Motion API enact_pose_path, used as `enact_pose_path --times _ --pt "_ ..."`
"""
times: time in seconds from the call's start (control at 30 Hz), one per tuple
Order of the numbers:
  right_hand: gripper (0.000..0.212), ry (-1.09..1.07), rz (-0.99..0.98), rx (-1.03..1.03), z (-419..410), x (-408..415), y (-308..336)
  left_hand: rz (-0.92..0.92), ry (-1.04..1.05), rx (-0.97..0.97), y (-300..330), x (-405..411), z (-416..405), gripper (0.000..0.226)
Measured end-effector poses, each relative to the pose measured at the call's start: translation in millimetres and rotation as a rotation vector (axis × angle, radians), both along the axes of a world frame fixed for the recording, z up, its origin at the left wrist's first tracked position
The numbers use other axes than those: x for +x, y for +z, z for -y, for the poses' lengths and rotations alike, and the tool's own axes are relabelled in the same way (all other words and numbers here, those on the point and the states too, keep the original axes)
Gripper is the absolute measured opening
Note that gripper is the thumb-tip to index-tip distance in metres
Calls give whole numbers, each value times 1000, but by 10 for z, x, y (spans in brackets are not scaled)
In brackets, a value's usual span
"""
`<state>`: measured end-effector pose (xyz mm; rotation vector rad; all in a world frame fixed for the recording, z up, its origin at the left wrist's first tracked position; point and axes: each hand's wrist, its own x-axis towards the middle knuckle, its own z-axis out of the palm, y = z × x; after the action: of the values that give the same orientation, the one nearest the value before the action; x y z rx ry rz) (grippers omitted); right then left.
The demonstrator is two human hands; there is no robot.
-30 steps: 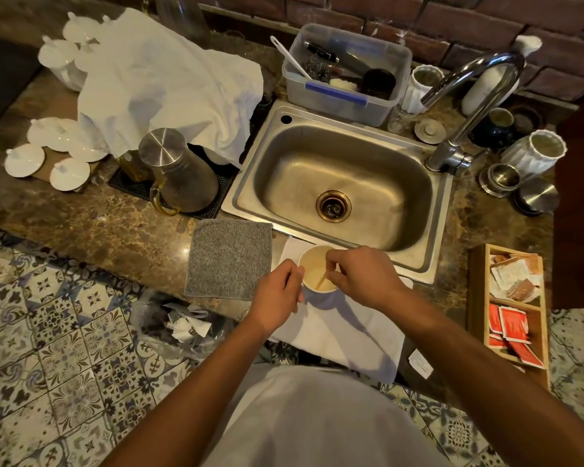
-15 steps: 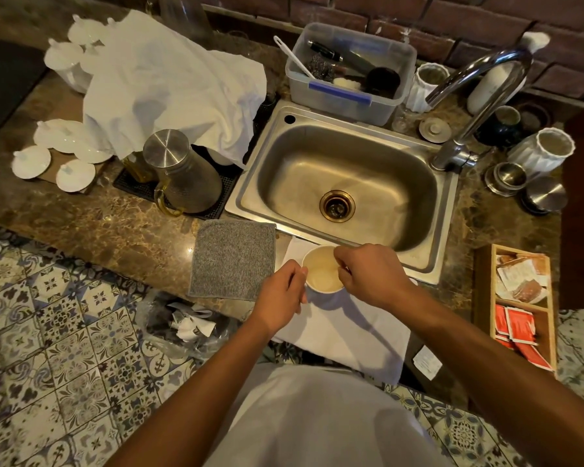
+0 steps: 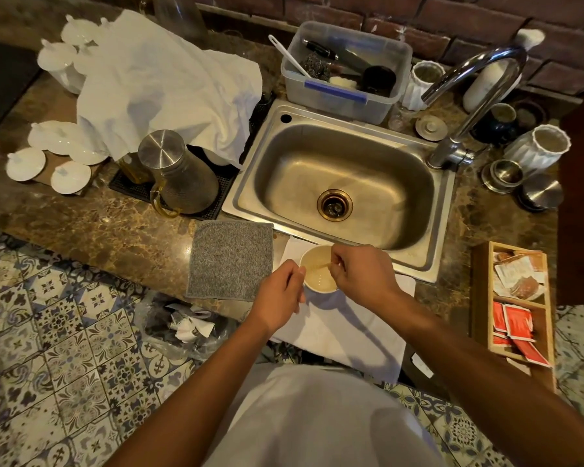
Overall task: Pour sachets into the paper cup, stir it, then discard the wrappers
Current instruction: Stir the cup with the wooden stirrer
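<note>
Stirring stage, sachets apparently poured already. Small white paper cup (image 3: pixel 318 270) w/ pale liquid sits just in front of steel sink (image 3: pixel 418 264). Left hand (image 3: pixel 277 298) clasps cup's side; right hand (image 3: pixel 361 274) pinches thin wooden stirrer (image 3: pixel 321 266). Wrappers left to discard; can't see them.

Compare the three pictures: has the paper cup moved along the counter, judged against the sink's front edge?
No. The paper cup stays on the white cloth just below the sink front rim, beside the grey mat; only the camera shifts.
</note>
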<state>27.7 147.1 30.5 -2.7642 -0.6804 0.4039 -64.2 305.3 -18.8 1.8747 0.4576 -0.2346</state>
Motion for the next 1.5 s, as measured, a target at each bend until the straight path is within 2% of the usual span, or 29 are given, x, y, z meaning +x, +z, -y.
enact_pose_path --times 0.3,0.53,0.73,0.97,1.2,1.5 --pt "12 90 -80 -92 16 -54 131 20 2 5 24 1 8 35" --pt "8 -34 -156 49 -139 -87 32 25 5 -5 7 -9 7 34" --pt "12 -18 29 3 -75 9 16 22 11 -18 -7 -6 16 32" --pt "9 86 -43 -112 43 -83 115 33 12 -7 13 -20 20 33" --pt "9 11 -121 -4 -118 -94 31 36 12 -32 11 -17 21 33" --pt "13 -39 -1 -39 -80 36 11 26 22 -20 -53 -27 8 34"
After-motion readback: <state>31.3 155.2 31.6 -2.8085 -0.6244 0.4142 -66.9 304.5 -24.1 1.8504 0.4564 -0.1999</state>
